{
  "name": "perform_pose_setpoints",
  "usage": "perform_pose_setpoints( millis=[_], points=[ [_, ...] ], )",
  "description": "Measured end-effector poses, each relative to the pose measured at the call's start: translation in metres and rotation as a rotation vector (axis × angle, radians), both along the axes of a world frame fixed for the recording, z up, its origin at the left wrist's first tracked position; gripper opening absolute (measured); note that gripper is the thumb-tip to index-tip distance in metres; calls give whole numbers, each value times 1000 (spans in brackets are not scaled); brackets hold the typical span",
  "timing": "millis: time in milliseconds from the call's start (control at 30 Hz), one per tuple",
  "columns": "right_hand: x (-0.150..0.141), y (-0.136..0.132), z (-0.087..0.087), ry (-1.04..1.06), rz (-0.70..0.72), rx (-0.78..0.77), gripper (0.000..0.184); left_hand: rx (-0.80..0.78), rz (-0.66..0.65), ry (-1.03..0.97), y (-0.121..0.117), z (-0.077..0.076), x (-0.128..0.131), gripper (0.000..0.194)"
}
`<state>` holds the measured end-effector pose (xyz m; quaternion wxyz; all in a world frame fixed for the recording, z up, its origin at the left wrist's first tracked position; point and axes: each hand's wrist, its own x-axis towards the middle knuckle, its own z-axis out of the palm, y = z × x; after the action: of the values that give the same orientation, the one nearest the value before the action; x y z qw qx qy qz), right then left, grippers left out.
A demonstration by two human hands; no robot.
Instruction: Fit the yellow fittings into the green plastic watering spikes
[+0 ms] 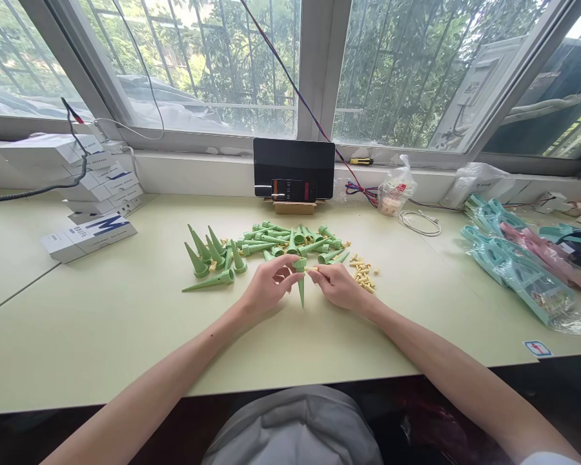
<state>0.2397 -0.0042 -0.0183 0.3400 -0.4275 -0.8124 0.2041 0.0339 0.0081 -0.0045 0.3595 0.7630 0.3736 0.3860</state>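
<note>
Between thumb and fingers, my left hand [270, 284] pinches a green plastic spike [301, 292] by its wide collar, its tip pointing down toward me. My right hand [339, 285], closed, pinches a small yellow peg [312, 270] against the side of that collar; whether it sits in a hole cannot be made out. Beyond both hands lies a heap of green spikes [275, 240] with a few yellow bits among them. To the left, several green spikes [215, 248] stand tip up, and one lies flat. Beside my right hand is a pile of yellow pegs [364, 274].
A phone [293, 190] leans on a dark screen [294, 161] at the window. White boxes [90, 237] are stacked at the left. Wrapped teal and pink plastic items [527, 252] lie at the right. A plastic bag [396, 190] and a coiled white cable [420, 223] are at the back.
</note>
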Motion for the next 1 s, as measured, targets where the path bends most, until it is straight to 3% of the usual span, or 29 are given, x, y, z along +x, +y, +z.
perform_pose_setpoints(
  millis=[467,1000],
  points=[
    [1,2,-3,17,5,12,44,-8,-84,-138,1,-5,2,28],
    [2,-1,-2,41,56,62,48,155,-87,-159,2,-5,2,22]
  ],
)
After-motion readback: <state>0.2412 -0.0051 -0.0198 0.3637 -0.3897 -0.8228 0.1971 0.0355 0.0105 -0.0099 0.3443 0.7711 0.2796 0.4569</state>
